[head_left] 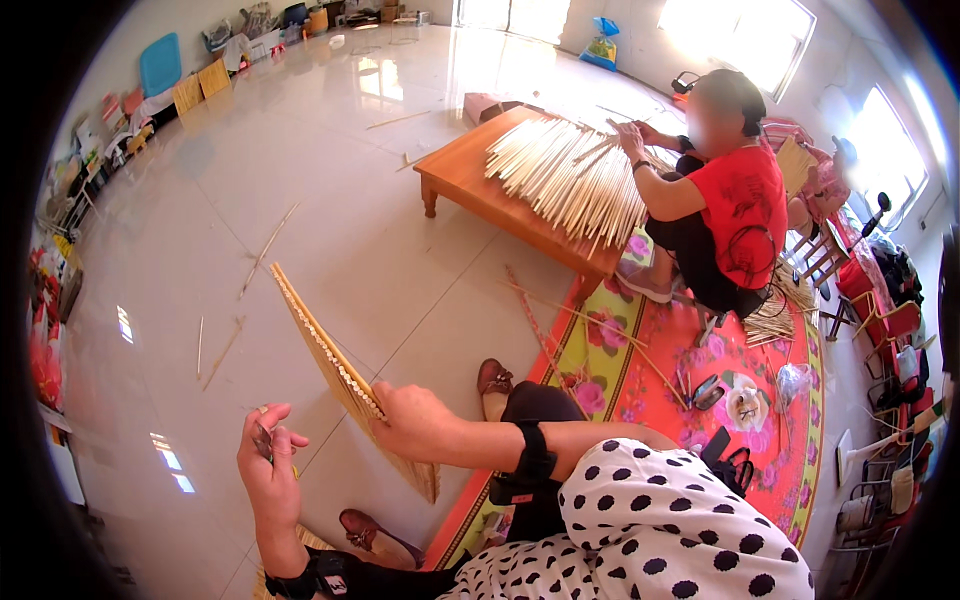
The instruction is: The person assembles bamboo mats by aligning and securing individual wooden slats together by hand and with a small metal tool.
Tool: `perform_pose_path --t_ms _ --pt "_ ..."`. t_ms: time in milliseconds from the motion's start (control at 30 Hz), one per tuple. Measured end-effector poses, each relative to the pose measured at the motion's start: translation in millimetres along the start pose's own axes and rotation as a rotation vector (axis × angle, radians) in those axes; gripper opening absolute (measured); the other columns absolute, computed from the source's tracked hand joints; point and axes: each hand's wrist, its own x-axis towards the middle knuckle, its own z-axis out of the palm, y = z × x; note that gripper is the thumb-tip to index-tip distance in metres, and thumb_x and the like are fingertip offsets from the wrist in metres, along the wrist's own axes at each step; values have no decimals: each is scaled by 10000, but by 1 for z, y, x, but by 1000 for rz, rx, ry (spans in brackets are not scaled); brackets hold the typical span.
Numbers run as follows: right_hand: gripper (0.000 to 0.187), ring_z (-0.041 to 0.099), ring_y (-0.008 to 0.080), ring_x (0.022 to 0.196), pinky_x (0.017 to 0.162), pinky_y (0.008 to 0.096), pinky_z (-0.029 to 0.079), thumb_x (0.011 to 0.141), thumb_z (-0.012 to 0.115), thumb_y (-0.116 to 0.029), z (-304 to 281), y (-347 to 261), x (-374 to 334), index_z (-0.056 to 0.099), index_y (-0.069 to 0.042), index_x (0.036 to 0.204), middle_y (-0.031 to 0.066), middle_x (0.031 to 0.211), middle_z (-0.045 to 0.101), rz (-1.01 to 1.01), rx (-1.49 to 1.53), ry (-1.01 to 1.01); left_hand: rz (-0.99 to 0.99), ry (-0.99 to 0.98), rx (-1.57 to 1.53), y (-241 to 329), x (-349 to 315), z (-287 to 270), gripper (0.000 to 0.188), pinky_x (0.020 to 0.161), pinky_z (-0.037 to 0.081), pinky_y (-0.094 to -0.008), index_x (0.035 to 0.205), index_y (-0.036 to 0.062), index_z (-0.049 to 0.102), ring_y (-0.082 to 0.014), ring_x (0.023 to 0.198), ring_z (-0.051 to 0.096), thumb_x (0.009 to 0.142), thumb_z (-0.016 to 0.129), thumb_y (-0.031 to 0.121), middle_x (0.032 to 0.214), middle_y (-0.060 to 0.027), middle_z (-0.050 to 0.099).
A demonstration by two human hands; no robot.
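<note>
My right hand [415,422] is closed round the edge of a flat straw-coloured panel [325,345], which stands tilted in front of me. Pale cut stalk ends run in a row along its upper edge. To the left, apart from the panel, my left hand [268,465] is raised with bent fingers. Between its thumb and fingers sits a small dark metal tool [263,440], mostly hidden, so its kind is unclear. Both wrists wear black bands.
A low wooden table [470,180] carries a spread of straw stalks [570,180]. Beside it a seated person in a red shirt [745,210] handles stalks. A flowered red mat [670,370] holds a white plate [746,402]. Loose stalks [268,250] lie on the tiles.
</note>
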Motion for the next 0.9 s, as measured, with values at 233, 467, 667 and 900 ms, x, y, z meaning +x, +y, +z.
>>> perform_pose_path --t_ms 233,467,667,900 --pt "275 581 427 738 682 500 469 810 535 -205 2 -7 -4 459 29 932 241 744 593 18 -3 -2 -7 -2 10 1 -3 -8 223 664 443 -259 1066 -44 556 -140 706 572 922 456 93 1094 -101 512" --pt "275 580 426 718 671 491 470 803 550 -218 5 -6 0 473 29 897 241 715 590 -15 -2 42 -36 -44 -8 -8 -2 -10 220 644 454 -254 1073 -31 558 -138 705 583 924 461 98 1069 -90 525" --pt "286 587 421 718 669 482 476 797 560 -228 2 -8 0 485 33 887 238 716 594 -2 49 20 -106 -126 -7 -7 5 8 218 634 469 -255 1084 0 558 -147 752 612 926 462 113 1042 -69 556" --pt "325 596 409 697 648 467 479 796 562 -232 11 -3 5 498 43 958 233 711 598 -24 39 11 -91 -149 7 -9 8 17 218 643 464 -258 1086 7 563 -149 763 613 925 466 118 1043 -70 565"
